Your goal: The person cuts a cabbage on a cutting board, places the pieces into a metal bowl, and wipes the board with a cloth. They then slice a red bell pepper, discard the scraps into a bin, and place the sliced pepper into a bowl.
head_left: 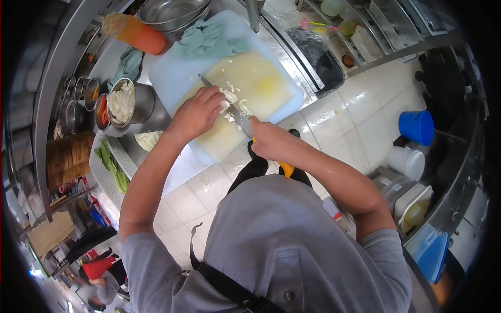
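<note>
My right hand [269, 140] is wrapped round the yellow handle of a kitchen knife [243, 123]. Its blade lies slantwise over a white cutting board [284, 78] with yellowish stains, the tip pointing up and left past my fingers. My left hand [201, 115] is closed, fingertips curled on a chunk of white vegetable [224, 106] right beside the blade. Small chopped white bits [244, 108] are scattered around the knife. At the board's far side lies a crumpled green cloth [206, 41].
Left of the board stand a metal pot of white leafy pieces [122, 103], a cabbage wedge [148, 140] and a white basket with green stalks [112, 167]. An orange-filled bottle [134, 34] and metal bowls [172, 13] are behind. A blue bucket [416, 128] is at right; another person [107, 284] is at lower left.
</note>
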